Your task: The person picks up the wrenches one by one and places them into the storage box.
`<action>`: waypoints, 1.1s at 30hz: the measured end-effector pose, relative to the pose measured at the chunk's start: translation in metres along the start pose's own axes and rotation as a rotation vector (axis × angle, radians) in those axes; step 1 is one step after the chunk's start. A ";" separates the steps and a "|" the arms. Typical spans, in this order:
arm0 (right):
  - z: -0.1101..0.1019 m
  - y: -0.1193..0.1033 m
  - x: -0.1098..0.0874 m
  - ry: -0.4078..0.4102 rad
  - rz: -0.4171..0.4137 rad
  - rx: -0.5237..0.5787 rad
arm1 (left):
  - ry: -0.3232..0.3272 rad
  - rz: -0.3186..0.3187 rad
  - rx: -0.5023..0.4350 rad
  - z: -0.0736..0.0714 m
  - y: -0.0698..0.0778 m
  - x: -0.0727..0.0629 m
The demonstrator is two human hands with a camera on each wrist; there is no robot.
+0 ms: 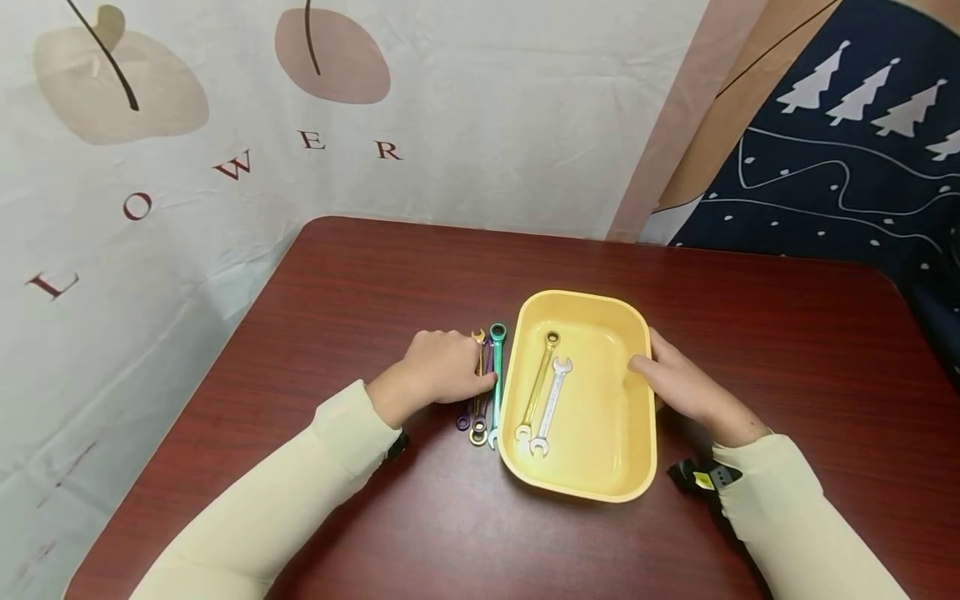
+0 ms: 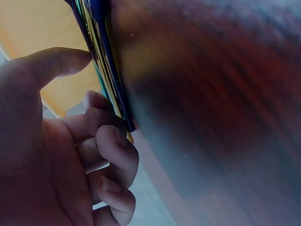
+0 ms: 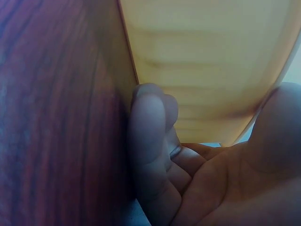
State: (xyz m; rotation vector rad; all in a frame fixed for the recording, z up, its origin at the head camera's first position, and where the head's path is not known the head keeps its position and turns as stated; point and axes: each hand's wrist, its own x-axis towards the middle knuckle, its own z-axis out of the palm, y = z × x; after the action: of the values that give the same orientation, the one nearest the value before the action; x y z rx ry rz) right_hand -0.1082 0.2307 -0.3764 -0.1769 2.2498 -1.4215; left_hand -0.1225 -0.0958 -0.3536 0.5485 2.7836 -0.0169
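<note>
My left hand [image 1: 450, 367] reaches over a small bundle of combination wrenches lying left of a yellow plastic bin [image 1: 592, 425]. Teal [image 1: 497, 367], gold [image 1: 478, 437] and purple [image 1: 462, 422] wrenches show around the hand. In the left wrist view the thumb tip touches the bundled wrenches [image 2: 101, 47] and the fingers curl at their far end; the hand hides their middles. Inside the bin lie a gold wrench [image 1: 537, 387] and a silver open-end wrench [image 1: 552, 404], side by side. My right hand [image 1: 682, 387] grips the bin's right side, thumb over the rim, fingers underneath.
The reddish-brown table [image 1: 360, 275] extends around the bin, with a rounded corner at back left. Behind it hangs a pale cloth [image 1: 487, 108] with letters, and a dark blue cloth [image 1: 832, 175] with white trees stands at back right. Both wrists wear dark straps.
</note>
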 end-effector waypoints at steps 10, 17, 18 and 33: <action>0.000 0.002 0.000 -0.003 -0.017 0.021 | -0.029 0.007 0.004 -0.001 0.002 -0.001; 0.000 0.003 0.000 -0.003 -0.016 0.020 | -0.011 0.003 0.022 0.000 0.003 -0.001; 0.000 0.003 0.000 -0.004 -0.016 0.020 | -0.009 0.000 0.025 0.000 0.003 -0.001; 0.000 0.001 -0.001 -0.006 -0.005 0.031 | -0.007 -0.029 0.049 0.000 0.001 0.002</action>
State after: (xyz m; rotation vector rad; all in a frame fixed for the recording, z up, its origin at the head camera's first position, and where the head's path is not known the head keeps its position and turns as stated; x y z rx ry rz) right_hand -0.1078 0.2316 -0.3768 -0.1761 2.2220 -1.4559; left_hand -0.1242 -0.0943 -0.3540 0.5196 2.7910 -0.0935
